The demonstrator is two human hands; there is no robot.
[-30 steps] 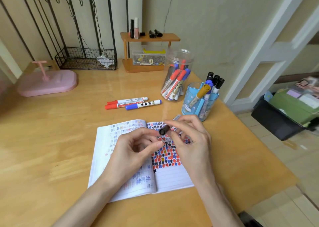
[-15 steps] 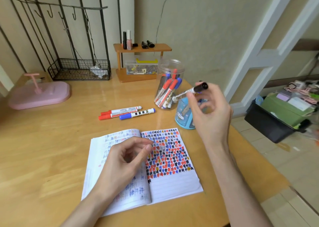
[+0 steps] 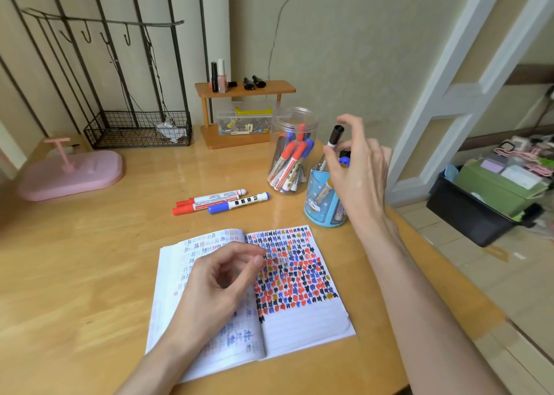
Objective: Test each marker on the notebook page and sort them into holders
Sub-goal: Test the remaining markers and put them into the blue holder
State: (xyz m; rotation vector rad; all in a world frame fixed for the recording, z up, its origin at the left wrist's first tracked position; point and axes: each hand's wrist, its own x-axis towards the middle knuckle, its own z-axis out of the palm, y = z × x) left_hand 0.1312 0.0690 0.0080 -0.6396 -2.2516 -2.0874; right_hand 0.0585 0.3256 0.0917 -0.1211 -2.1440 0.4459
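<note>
An open notebook (image 3: 299,328) lies on the wooden table, its right page covered in black, red and blue test marks. My left hand (image 3: 215,286) rests on the left page, fingers loosely curled, holding nothing. My right hand (image 3: 356,172) hovers over the blue holder (image 3: 314,205) and pinches a black-capped marker (image 3: 335,135), which stands tilted with its lower end inside that holder. Other markers in the holder are mostly hidden by my hand. A clear jar (image 3: 295,118) beside it holds several red and blue markers. Two red markers (image 3: 207,199) and a blue marker (image 3: 239,203) lie loose on the table.
A small wooden shelf (image 3: 245,90) with bottles stands at the back by the wall, a wire basket (image 3: 135,130) to its left. A pink case (image 3: 72,175) sits far left. The table's right edge runs close to the blue holder; a black bin (image 3: 473,214) is on the floor.
My right hand carried the black marker from the notebook up to the blue holder and turned it from level to upright, its lower end now inside. My left hand stayed on the page.
</note>
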